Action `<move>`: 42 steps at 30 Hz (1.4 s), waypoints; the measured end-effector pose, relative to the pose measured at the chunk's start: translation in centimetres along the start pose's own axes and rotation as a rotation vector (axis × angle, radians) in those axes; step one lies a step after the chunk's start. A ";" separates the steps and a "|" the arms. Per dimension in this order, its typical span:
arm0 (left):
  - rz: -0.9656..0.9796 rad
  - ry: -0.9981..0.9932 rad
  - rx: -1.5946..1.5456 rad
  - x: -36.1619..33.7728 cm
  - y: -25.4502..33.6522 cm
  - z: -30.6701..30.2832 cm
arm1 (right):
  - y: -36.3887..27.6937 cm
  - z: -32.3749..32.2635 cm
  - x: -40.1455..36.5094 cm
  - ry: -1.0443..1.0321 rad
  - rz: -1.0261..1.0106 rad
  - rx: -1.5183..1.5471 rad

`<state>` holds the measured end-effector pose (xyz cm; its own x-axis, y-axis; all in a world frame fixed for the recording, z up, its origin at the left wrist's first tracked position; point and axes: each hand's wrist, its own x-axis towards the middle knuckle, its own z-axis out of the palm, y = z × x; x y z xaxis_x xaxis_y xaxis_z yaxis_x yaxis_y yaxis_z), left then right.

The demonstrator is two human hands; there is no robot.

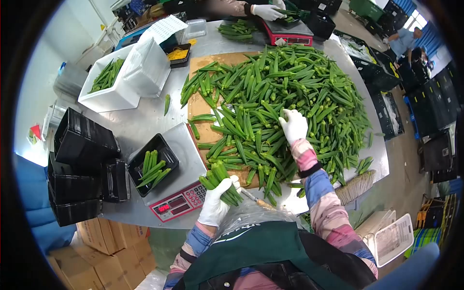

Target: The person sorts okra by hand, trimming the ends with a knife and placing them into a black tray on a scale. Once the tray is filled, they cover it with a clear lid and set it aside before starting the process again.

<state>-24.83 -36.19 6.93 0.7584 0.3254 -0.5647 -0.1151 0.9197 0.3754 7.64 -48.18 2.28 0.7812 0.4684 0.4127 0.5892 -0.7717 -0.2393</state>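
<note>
A big heap of okra (309,92) covers the metal table and a cardboard sheet (200,104). My left hand (215,203), in a white glove, is closed round a bunch of okra (221,181) near the table's front edge. My right hand (294,126), gloved too, rests on the heap with its fingers bent down at the okra; whether it grips a pod I cannot tell. Left of my left hand, a black tray (162,150) with several okra pods lies on a scale (181,193) with a red front and lit digits.
Stacked black trays (82,140) stand at the left, white foam boxes (118,92) at the back left. A brush (355,187) and a wooden-handled tool (261,200) lie by the front edge. Across the table, a co-worker's gloved hands (268,12) are over a second scale (290,36).
</note>
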 end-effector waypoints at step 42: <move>-0.056 0.003 0.004 0.4 -0.8 0.4 | -3.3 -8.8 -8.8 -0.288 0.498 1.180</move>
<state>-24.17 -36.92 6.71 0.7616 0.2744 -0.5871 -0.0704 0.9356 0.3460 -3.04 -53.51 7.18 0.8954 0.4317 -0.1088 -0.0633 -0.1184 -0.9909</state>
